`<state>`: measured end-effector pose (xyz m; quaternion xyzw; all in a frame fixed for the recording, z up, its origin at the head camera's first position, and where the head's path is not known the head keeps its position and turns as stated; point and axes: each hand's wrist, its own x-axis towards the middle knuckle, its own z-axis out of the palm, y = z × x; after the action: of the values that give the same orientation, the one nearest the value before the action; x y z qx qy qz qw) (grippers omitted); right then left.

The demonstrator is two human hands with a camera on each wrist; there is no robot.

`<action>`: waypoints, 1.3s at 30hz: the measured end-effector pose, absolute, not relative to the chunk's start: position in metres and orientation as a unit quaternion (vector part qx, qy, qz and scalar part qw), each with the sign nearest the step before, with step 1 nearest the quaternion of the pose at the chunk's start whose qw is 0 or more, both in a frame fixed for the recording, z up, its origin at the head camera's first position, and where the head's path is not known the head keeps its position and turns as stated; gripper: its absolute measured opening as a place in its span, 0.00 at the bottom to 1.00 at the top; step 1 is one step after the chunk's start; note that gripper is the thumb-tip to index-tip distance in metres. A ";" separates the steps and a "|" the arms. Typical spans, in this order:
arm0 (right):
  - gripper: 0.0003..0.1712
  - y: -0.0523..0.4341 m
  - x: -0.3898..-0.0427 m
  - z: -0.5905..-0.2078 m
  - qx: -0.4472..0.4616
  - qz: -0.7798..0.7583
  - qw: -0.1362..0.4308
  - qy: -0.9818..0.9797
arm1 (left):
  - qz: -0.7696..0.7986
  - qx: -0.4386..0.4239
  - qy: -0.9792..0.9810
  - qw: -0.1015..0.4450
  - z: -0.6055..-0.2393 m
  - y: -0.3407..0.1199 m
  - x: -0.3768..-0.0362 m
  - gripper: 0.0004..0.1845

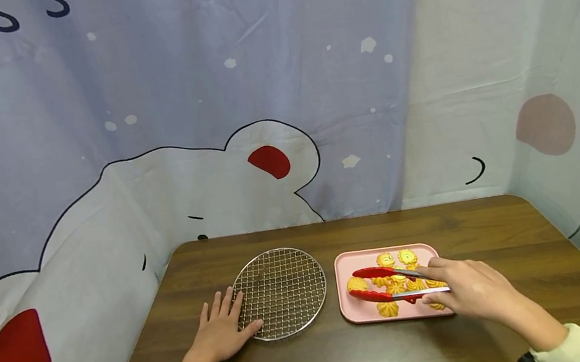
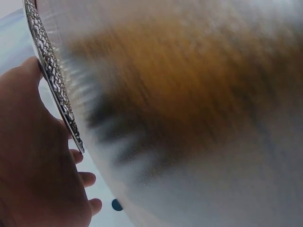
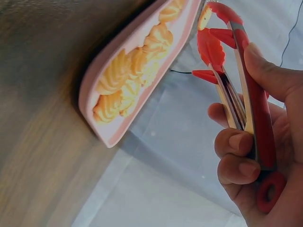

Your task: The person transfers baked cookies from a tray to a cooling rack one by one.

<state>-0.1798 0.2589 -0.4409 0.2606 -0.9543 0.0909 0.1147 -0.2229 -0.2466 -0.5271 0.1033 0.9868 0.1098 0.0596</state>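
Observation:
My right hand (image 1: 475, 288) grips a pair of tongs (image 3: 258, 104) with red tips and metal arms, fingers curled round the handle. Between the tong tips sits a round golden cookie (image 1: 357, 284), over the left side of a pink tray (image 1: 351, 316). Several swirled piped cookies (image 3: 116, 73) lie on that tray, partly covered by the tongs in the head view. To the left, my left hand (image 1: 220, 335) has its fingers spread, with fingertips and thumb at the left rim of a round wire rack (image 1: 284, 294).
All of this is on a dark brown wooden table (image 1: 339, 361). Behind it and along both sides hangs a printed curtain (image 1: 346, 104) with cartoon shapes. The rack and the tray lie side by side with a narrow gap between them.

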 end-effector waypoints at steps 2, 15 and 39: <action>0.27 0.256 -0.182 -0.439 0.263 0.088 0.114 -0.954 | 0.110 0.106 0.987 0.058 -0.529 -0.247 -0.223 0.50; 0.30 0.241 -0.197 -0.430 0.274 0.077 0.111 -0.952 | 0.114 0.113 0.986 0.050 -0.527 -0.247 -0.221 0.50; 0.28 0.196 -0.235 -0.433 0.293 0.079 0.085 -0.949 | 0.099 0.105 0.988 0.055 -0.524 -0.246 -0.220 0.50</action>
<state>-0.2346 0.1959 -0.4334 0.2928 -0.9492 0.0786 0.0847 -0.2203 -0.2459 -0.5241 0.1051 0.9880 0.0991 0.0547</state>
